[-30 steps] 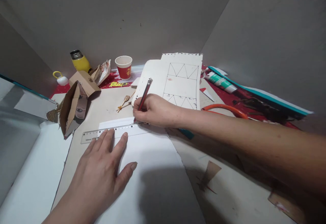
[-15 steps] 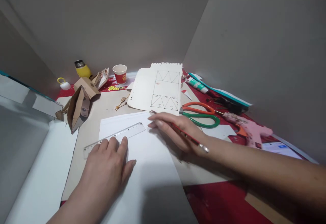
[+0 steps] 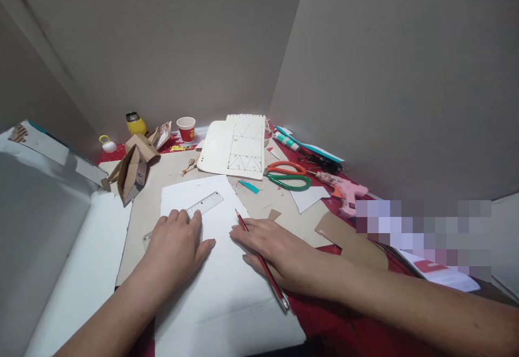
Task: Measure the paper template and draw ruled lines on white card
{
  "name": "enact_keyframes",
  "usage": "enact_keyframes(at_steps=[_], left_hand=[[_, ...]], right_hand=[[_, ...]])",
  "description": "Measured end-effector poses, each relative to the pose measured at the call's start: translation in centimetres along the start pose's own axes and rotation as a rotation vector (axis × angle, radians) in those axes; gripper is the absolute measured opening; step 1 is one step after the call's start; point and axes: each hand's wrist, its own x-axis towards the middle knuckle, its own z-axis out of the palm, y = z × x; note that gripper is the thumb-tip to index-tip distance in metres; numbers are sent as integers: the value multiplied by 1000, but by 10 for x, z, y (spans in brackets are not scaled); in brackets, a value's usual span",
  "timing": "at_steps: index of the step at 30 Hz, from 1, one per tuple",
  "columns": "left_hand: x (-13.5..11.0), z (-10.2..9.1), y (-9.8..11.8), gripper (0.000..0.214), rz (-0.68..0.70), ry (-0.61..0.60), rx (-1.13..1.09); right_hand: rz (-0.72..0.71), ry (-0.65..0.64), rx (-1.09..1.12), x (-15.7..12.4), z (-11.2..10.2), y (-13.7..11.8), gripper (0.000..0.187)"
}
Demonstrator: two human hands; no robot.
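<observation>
Head view: I look down on a white sheet (image 3: 227,303) amid craft clutter.
Left hand (image 3: 176,243): flat on the sheet's upper left, fingers spread and released, gripping nothing. The fingertips press down the ruler (image 3: 206,203), which lies slantwise across the sheet's top.
Right hand (image 3: 275,251): resting at the sheet's right edge, fingers stretched out yet grasping the pencil (image 3: 259,255) between them. Its tip points up the sheet, near the ruler but apart from it.
Beyond the sheet: a card (image 3: 243,146) bearing a drawn pattern, with scissors (image 3: 287,176) just beside it.
Progress: I make out no line on the sheet. The ruler is laid and the pencil is in my grasp but off the edge, so I judge the ruling here is not done, while the card's pattern looks finished.
</observation>
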Motion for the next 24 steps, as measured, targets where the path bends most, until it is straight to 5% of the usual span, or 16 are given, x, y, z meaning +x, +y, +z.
enact_keyframes(at_steps=[9, 15, 19, 24], left_hand=[[3, 16, -4, 69, -62, 15, -93], [10, 6, -29, 68, -195, 71, -352], [24, 8, -61, 69, -585, 229, -635], [33, 18, -79, 57, -680, 239, -907]], right_hand=[[188, 54, -188, -13, -27, 22, 42], [244, 37, -239, -9, -29, 49, 50], [449, 234, 64, 17, -23, 45, 55], [682, 268, 470, 58, -29, 34, 52]])
